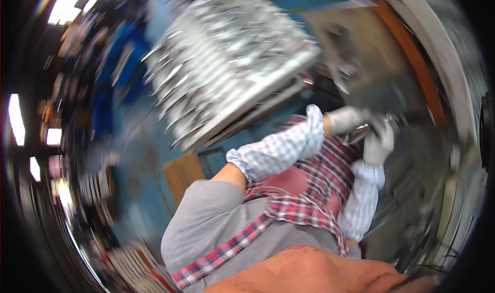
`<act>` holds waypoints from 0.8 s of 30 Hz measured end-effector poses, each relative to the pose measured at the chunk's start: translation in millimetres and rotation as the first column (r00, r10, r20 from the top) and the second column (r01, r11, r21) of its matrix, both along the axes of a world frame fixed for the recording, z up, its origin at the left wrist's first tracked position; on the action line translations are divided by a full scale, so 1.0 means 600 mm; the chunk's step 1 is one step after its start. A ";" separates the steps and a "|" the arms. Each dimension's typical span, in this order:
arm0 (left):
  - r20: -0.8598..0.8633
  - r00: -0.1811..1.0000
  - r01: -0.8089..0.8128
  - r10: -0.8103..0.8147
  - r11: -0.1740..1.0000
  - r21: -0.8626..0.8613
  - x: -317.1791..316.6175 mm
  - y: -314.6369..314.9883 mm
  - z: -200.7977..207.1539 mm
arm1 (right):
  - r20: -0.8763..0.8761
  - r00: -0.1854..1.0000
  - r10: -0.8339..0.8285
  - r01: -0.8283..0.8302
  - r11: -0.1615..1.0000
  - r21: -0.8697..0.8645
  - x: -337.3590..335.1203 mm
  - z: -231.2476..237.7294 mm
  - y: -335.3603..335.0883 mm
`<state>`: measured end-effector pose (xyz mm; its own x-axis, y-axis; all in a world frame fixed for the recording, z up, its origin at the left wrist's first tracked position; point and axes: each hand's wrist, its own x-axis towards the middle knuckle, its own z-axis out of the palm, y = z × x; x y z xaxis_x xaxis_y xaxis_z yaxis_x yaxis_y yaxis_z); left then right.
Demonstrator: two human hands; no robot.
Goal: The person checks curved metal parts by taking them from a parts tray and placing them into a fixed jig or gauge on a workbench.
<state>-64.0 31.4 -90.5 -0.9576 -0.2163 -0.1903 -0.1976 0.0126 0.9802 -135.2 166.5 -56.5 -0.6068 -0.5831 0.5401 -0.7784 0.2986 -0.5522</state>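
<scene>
Here, in heavy blur at lower left, pale slatted shapes (135, 266) near a blue floor (135, 190), too smeared to show any contents. Next, a brown board (181, 174), just beyond the grey shirt sleeve (206, 208). Then, filling upper centre, a large pale ribbed tray (260, 91), set with rows of slim shiny metal pieces (170, 79), several jutting past the left side. Could shed some of these if knocked by an elbow or snagged by the checked sleeve cover (281, 151), close to the near edge. Underneath, apparently a second tray (281, 95), with contents hidden.

To the right, in front of a plaid apron (330, 169), the left hand (346, 118) in a white glove, close against a shiny metal piece (359, 133) between both hands; impossible to tell whether with fingers clamped or merely resting. Could slip free and fall, given smooth metal, thick fabric and any hurried turn. Opposite, the right hand (379, 141), likewise gloved, with fingers bent toward the same piece; again, no telling how firmly. Farther right, an orange strip (418, 63) beside a tan surface (384, 27), perhaps a shallow box, with dark items unreadable.
</scene>
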 end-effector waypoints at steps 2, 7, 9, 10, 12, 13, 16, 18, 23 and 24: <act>-0.138 0.990 0.016 -0.010 0.999 0.045 0.098 -0.023 0.043 | 0.188 0.935 0.301 -0.304 0.952 -0.014 0.057 0.025 -0.029; 0.006 0.876 -0.461 0.482 0.840 -0.286 0.394 -0.186 0.172 | 0.727 0.564 0.392 -0.284 0.918 -0.275 0.099 0.052 -0.054; -0.017 0.758 -0.500 0.652 0.564 -0.657 0.520 -0.302 0.210 | 0.729 0.627 0.273 -0.205 0.961 -0.184 0.089 0.039 -0.071; -0.234 0.674 -0.696 0.701 0.496 -0.518 0.562 -0.342 0.207 | 0.737 0.604 0.302 -0.264 0.949 -0.173 0.084 0.028 -0.082; 0.076 0.631 -0.494 0.772 0.476 -0.728 0.638 -0.411 0.188 | 0.662 0.680 0.316 -0.432 0.902 0.013 0.085 0.004 -0.100; 0.092 0.629 -0.410 0.772 0.430 -0.804 0.663 -0.422 0.165 | 0.650 0.682 0.337 -0.472 0.881 0.039 0.086 -0.005 -0.106; 0.131 0.607 -0.267 0.784 0.357 -0.895 0.695 -0.430 0.112 | 0.592 0.763 0.261 -0.447 0.874 0.191 0.095 -0.023 -0.110; 0.155 0.543 -0.043 0.825 0.211 -0.976 0.693 -0.424 0.098 | 0.543 0.797 0.266 -0.458 0.851 0.256 0.097 -0.026 -0.107; 0.105 0.741 -0.330 0.663 0.496 -0.803 0.693 -0.445 0.128 | 0.445 0.845 0.296 -0.485 0.775 0.405 0.098 -0.026 -0.107; 0.139 0.675 -0.267 0.725 0.416 -0.869 0.702 -0.451 0.133 | 0.453 0.862 0.228 -0.449 0.758 0.474 0.101 -0.027 -0.111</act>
<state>357.2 -239.5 -10.7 -0.4576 -0.8884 -0.0358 -0.8109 0.4005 0.4268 -74.9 99.7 -72.6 -0.3882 -0.9104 -0.1429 -0.6754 0.3866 -0.6280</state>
